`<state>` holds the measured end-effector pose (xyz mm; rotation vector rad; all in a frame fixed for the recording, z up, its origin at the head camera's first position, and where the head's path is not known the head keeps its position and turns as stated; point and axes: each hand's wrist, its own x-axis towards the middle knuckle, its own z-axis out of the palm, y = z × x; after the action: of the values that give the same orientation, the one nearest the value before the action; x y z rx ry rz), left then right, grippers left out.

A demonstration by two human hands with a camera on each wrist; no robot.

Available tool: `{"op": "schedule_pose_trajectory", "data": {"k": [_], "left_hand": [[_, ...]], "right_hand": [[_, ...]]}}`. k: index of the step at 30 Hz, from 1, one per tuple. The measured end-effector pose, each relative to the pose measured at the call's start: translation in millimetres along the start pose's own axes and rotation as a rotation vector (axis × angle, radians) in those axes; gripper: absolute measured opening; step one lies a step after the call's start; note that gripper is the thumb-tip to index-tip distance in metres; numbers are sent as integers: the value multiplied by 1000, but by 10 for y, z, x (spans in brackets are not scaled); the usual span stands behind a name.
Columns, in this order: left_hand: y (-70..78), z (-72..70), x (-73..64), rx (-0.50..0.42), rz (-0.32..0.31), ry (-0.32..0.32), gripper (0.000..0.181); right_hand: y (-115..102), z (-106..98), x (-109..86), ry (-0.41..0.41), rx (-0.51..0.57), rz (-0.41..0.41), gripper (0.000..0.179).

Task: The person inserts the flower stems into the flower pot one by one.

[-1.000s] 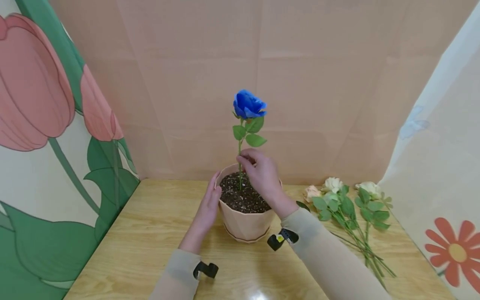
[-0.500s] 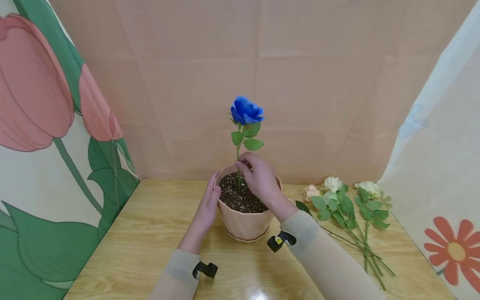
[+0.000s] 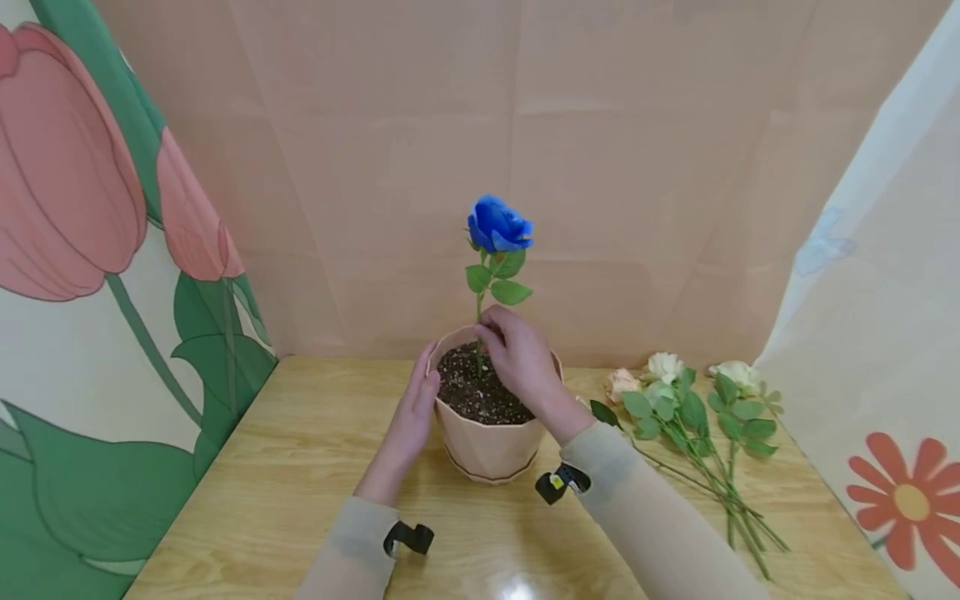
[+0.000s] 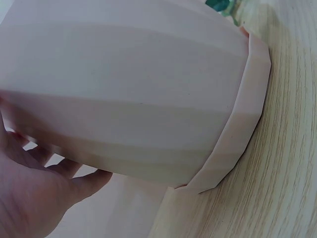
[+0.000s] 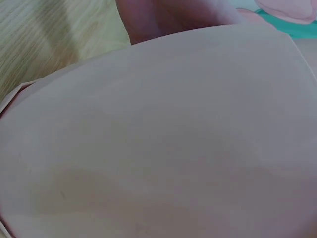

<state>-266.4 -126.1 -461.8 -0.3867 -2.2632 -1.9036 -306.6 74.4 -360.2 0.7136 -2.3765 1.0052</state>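
Note:
An upright blue rose (image 3: pixel 498 225) with green leaves stands in the dark soil (image 3: pixel 480 404) of a pale pink faceted flowerpot (image 3: pixel 491 450). Just over the soil, my right hand (image 3: pixel 522 358) pinches its stem between thumb and fingers. My left hand (image 3: pixel 415 402) rests against the pot's left side, fingers fairly straight along the wall. Close up in the left wrist view, that hand (image 4: pixel 39 191) touches the pot wall (image 4: pixel 124 89) above its saucer (image 4: pixel 237 124). The right wrist view is mostly filled by the pot (image 5: pixel 163 134), which hides the right hand's fingers there.
Several cut roses (image 3: pixel 663 367), white and pale peach, lie on the wooden table (image 3: pixel 247 492) to the right, stems crossed. A plain pink cloth (image 3: pixel 375 167) hangs behind. Flower-printed panels stand at the left and right.
The blue rose has come down a little, its stem sinking lower into the soil, and my right hand has dropped slightly with it. My left hand keeps its place on the pot.

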Motion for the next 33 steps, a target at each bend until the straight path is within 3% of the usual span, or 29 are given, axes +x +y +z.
{"op": "schedule_pose_trajectory", "data": {"k": [6,17,33], "left_hand": [[14,-22,9,6,2,1,57],[0,-29,-4,-5,24,1,58],[2,-24,-21,-13,26,-6,58]], "right_hand": [[-23,11,12,-2,-11,8,14],[-19,42,-32,-13,23,118,15],[-22,68,-68,9,0,119,20]]}}
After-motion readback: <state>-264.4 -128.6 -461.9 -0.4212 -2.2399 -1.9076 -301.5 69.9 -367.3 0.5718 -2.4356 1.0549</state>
